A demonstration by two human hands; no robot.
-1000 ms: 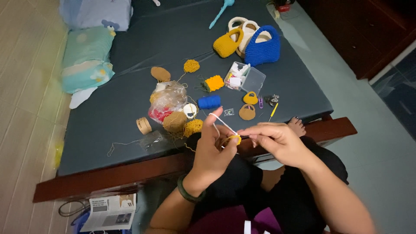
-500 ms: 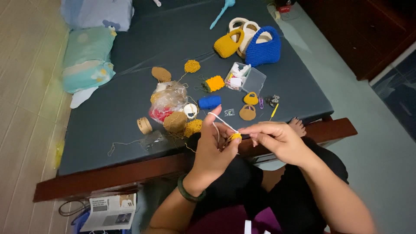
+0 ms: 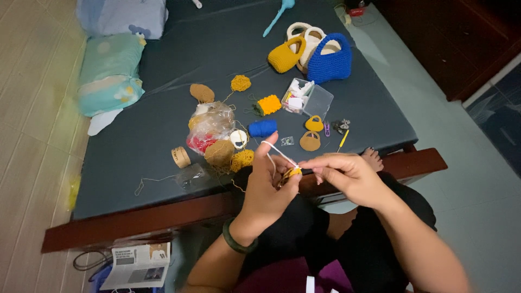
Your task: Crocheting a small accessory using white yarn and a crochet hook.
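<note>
At the far left, two pillows lie at the head of the dark mattress (image 3: 163, 70): a teal pillow (image 3: 110, 73) and, above it, a pale blue pillow (image 3: 122, 15). A printed paper (image 3: 138, 266) lies on the floor below the wooden frame. Further right on the mattress are one small tan spool (image 3: 180, 157), one brown oval patch (image 3: 202, 93), one clear plastic bag (image 3: 210, 125) holding red and pale yarn, and a brown yarn ball (image 3: 219, 152). Three yellow tangles of yarn show: one near the patch (image 3: 240, 83), one orange-yellow piece (image 3: 269, 104), one beside the brown ball (image 3: 242, 159). One blue roll of yarn (image 3: 262, 128) lies between them.

The left hand (image 3: 269, 187) is raised palm toward the camera, a dark green bangle (image 3: 236, 241) on its wrist. Its forefinger is lifted with a white strand (image 3: 279, 149) looped over it, while thumb and middle finger pinch a small yellow crochet piece (image 3: 292, 173) held just above the mattress edge. The right hand (image 3: 347, 176) meets it from the right, thumb and forefinger pressed together as on a thin tool; whether that is a hook I cannot tell.

Beyond the hands lie one clear plastic box (image 3: 306, 97), two tiny crocheted bags (image 3: 312, 133) and one yellow-handled hook (image 3: 343, 140). At the top right stand three larger crocheted bags: yellow (image 3: 286, 56), cream (image 3: 309, 35) and blue (image 3: 331, 59).
</note>
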